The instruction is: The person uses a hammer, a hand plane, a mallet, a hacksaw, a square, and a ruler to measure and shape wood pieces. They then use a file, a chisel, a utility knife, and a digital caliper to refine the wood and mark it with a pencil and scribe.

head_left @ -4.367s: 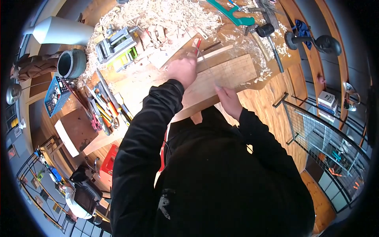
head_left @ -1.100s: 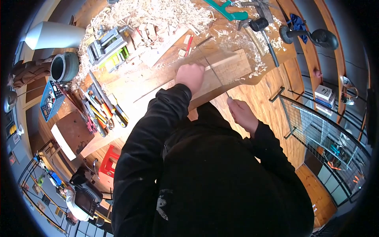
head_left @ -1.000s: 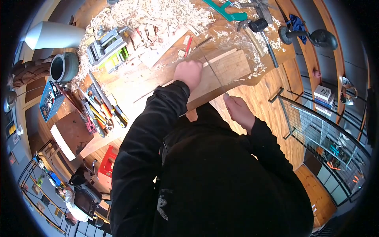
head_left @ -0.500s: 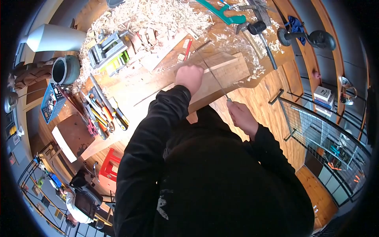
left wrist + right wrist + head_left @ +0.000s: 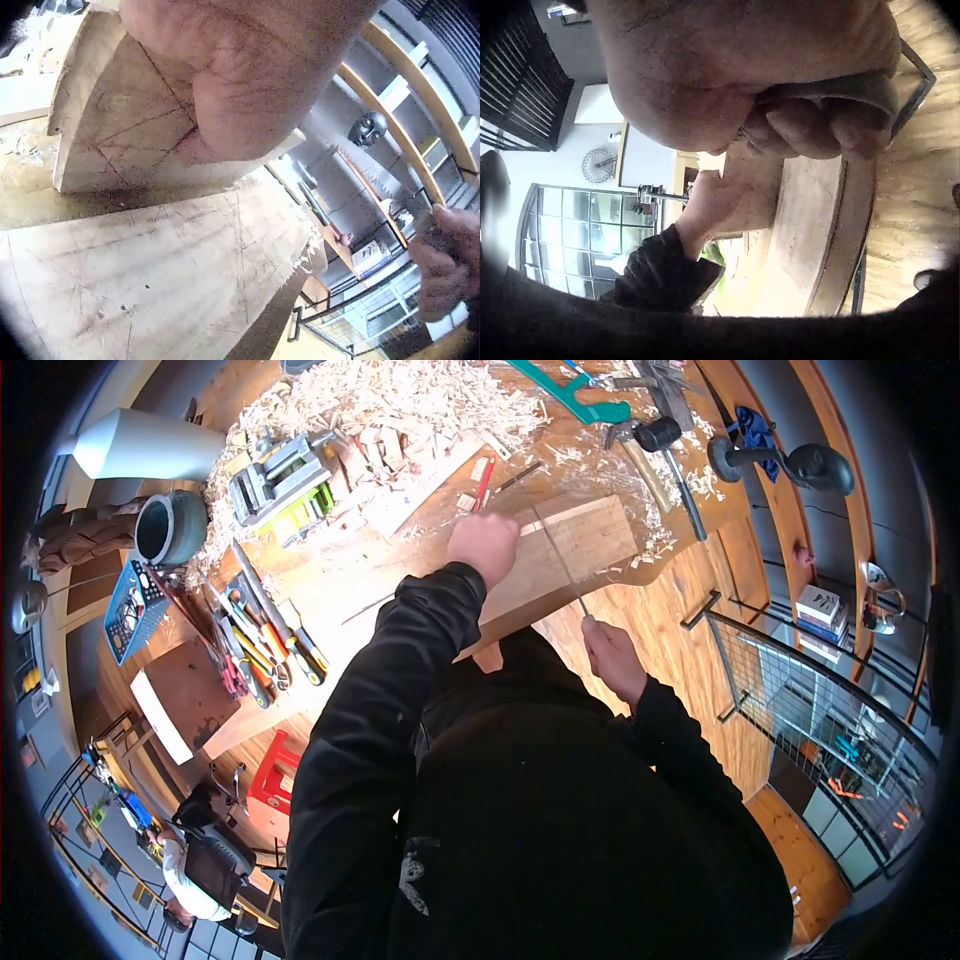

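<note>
My left hand grips a wooden piece with pencil lines, which stands on a pale, scratched board; the curled fingers are partly hidden. Away from the body, at the right, my right hand holds the handle of a saw, fingers wrapped round it in the right wrist view. The narrow saw blade slants across above the board in the head view. Its toothed edge shows blurred in the left wrist view, to the right of the wooden piece. Whether the blade touches the wood I cannot tell.
Shavings heap at the back, beside a metal vise. Several hand tools and a blue basket lie left. A red pencil, a green-handled saw and a black-headed mallet are beyond the board.
Compared with the oldest frame, my right hand has moved right and toward the body with the saw, farther from the board. My left hand has shifted slightly right and down in the view.
</note>
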Demonstrator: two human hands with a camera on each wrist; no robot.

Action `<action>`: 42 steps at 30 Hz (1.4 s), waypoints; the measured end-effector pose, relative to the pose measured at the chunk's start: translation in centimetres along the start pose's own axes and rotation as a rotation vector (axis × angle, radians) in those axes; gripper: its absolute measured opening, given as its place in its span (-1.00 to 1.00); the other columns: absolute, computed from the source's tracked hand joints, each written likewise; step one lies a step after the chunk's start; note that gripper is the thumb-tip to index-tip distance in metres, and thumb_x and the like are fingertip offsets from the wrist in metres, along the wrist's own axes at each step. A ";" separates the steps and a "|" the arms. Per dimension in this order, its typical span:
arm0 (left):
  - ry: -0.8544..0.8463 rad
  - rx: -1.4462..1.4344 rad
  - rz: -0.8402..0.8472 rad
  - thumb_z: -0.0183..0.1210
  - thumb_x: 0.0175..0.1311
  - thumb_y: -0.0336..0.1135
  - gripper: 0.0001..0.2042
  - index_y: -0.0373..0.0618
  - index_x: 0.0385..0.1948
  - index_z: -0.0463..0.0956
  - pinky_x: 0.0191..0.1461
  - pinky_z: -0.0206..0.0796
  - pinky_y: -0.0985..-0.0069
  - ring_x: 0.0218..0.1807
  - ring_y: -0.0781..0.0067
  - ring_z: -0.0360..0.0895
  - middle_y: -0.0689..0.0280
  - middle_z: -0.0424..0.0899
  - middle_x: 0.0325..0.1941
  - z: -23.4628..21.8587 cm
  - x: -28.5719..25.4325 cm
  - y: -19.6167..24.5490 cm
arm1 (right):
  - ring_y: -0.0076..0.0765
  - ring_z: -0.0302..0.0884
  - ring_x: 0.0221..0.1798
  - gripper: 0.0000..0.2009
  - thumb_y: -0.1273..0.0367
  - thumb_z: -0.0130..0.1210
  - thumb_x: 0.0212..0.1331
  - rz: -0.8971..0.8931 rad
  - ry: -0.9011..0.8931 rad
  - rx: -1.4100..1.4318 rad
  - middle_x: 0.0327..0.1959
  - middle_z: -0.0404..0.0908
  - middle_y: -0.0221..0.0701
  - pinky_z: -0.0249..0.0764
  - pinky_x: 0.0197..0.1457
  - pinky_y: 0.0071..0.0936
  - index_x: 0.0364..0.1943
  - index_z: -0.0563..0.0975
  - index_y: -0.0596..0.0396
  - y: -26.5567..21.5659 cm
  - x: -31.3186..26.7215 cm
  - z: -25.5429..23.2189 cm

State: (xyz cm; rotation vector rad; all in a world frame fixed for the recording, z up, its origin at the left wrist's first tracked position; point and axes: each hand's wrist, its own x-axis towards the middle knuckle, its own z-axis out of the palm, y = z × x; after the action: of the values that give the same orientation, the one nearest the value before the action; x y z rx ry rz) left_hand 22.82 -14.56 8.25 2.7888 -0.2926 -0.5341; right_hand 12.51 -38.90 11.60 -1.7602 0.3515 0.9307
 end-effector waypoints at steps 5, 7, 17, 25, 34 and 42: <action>0.026 -0.027 -0.017 0.00 0.17 -0.37 -0.83 -0.09 -0.39 0.62 -0.17 0.50 0.21 -0.26 0.08 0.67 0.12 0.69 -0.37 0.3 0.5 -0.2 | -0.67 0.11 -0.50 -0.54 0.07 -0.11 0.45 0.069 -0.023 0.043 -0.62 0.20 -0.63 0.14 -0.43 -0.56 -0.48 0.44 0.16 0.6 -1.0 -0.2; -0.006 -0.003 -0.019 0.00 0.16 -0.38 -0.83 -0.09 -0.39 0.62 -0.16 0.50 0.21 -0.27 0.06 0.67 0.11 0.69 -0.37 0.1 0.6 -0.1 | -0.67 0.11 -0.51 -0.55 0.07 -0.10 0.44 0.018 -0.016 0.053 -0.63 0.19 -0.62 0.14 -0.44 -0.55 -0.50 0.42 0.14 0.1 -1.3 -0.2; -0.001 -0.015 -0.026 0.02 0.14 -0.39 -0.84 -0.12 -0.39 0.61 -0.16 0.50 0.21 -0.27 0.05 0.68 0.08 0.69 -0.37 0.1 0.7 -0.2 | -0.64 0.12 -0.51 -0.57 0.13 -0.11 0.45 0.030 -0.018 -0.019 -0.63 0.20 -0.61 0.15 -0.44 -0.53 -0.52 0.40 0.15 0.7 -2.7 -0.8; 0.061 -0.067 0.003 0.01 0.10 -0.41 -0.84 -0.21 -0.46 0.60 -0.21 0.51 0.15 -0.32 -0.06 0.66 -0.03 0.66 -0.42 0.5 1.0 -0.6 | -0.65 0.12 -0.54 -0.56 0.11 -0.11 0.45 0.011 0.001 0.016 -0.65 0.20 -0.62 0.14 -0.46 -0.53 -0.53 0.41 0.14 0.4 -1.6 -0.3; -0.024 -0.055 -0.044 0.05 0.08 -0.41 -0.84 -0.18 -0.37 0.61 -0.13 0.51 0.19 -0.21 0.00 0.67 0.01 0.68 -0.32 -0.2 1.5 -1.0 | -0.67 0.14 -0.59 -0.56 0.09 -0.11 0.44 0.046 -0.015 0.087 -0.67 0.23 -0.64 0.12 -0.51 -0.55 -0.51 0.43 0.12 -0.1 -0.4 0.5; -0.023 -0.053 -0.043 0.07 0.07 -0.41 -0.84 -0.17 -0.38 0.61 -0.12 0.51 0.20 -0.21 0.01 0.67 0.02 0.69 -0.32 -0.6 1.5 -1.0 | -0.70 0.12 -0.58 -0.56 0.09 -0.10 0.45 0.021 -0.033 0.101 -0.68 0.22 -0.65 0.10 -0.51 -0.57 -0.48 0.46 0.15 0.2 0.7 0.4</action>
State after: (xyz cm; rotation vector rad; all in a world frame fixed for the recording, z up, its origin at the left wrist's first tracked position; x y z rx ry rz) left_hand 24.56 -13.90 7.99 2.7444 -0.2203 -0.5760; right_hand 12.69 -38.43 10.90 -1.6507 0.3899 0.9400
